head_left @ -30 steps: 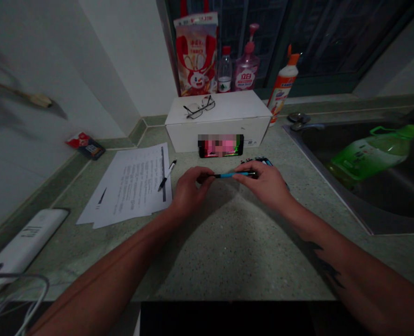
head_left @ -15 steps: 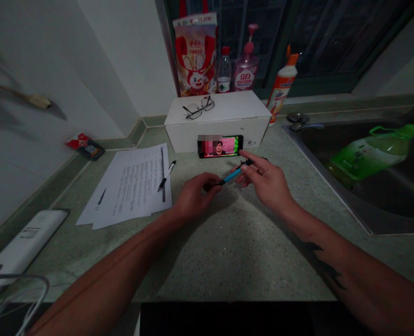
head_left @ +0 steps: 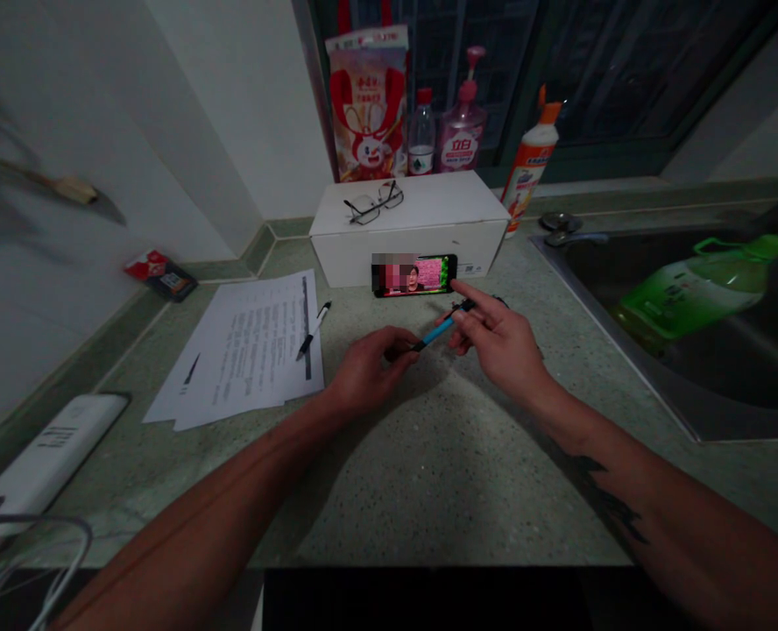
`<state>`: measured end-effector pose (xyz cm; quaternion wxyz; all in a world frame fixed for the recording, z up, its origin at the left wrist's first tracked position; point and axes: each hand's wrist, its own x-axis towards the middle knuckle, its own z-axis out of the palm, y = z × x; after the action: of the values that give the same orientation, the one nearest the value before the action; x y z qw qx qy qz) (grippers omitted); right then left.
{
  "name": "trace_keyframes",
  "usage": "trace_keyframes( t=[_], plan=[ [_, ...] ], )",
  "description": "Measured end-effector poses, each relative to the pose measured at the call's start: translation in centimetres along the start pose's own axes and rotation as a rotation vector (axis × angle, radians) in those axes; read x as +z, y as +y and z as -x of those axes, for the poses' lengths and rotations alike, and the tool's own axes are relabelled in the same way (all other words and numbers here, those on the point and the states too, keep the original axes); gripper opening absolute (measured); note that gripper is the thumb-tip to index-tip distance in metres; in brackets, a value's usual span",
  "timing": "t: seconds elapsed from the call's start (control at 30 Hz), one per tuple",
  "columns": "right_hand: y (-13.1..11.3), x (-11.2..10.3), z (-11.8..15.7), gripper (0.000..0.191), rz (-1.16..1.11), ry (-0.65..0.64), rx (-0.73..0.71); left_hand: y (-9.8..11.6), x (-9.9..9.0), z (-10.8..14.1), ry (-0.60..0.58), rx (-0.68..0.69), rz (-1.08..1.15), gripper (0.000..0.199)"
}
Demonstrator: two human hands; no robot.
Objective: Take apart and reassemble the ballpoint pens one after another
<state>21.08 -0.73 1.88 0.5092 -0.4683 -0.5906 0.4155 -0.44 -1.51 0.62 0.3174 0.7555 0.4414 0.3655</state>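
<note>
Blue and black, the slim, plastic-looking pen slants over a speckled grey-green surface, its opposite ends pinched by the fingers of the left hand and right hand. It should handle light, stiff and slightly slippery, best gripped mid-barrel. Beyond are a rectangular white cardboard box and a dark-framed window.

Seen bare at left hand and right hand, also along left forearm and right forearm. Marked on right forearm with dark tattoo, jagged in shape, pointed at ends, running lengthwise.
</note>
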Motion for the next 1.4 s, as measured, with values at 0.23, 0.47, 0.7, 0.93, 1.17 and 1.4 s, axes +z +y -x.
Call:
trace_keyframes(
  t=[0.23, 0.47, 0.7, 0.93, 1.17, 1.4],
  plan=[
    [0.6, 0.4, 0.0, 0.075, -0.005, -0.011, -0.010, -0.2, 0.2, -0.2, 0.013, -0.006, -0.003, 0.013],
    [-0.6, -5.5, -2.3, 0.046, 0.931, 0.423, -0.055, -1.3, -1.3, -1.4, 0.232, -0.140, -0.237, 0.015],
    [0.5, -7.8, -2.8, 0.038, 1.369, 0.138, 0.360, -2.6, -4.5, -2.5, 0.363, -0.222, -0.684, 0.029],
    [1.3, -7.9, -2.9, 0.039, 1.393, 0.088, 0.396, -2.8, -6.8, -2.4, 0.162, -0.518, -1.097, 0.040],
    [-0.1, -6.3, -2.4, 0.038, 1.315, 0.132, 0.211, -2.5, -7.0, -2.4, -0.003, -0.589, -1.157, 0.038],
    [-0.1, -1.3, -1.0, 0.038, 1.100, -0.045, -0.264, 0.0, -4.3, -1.8, 0.100, -0.311, -1.014, 0.027]
  ],
)
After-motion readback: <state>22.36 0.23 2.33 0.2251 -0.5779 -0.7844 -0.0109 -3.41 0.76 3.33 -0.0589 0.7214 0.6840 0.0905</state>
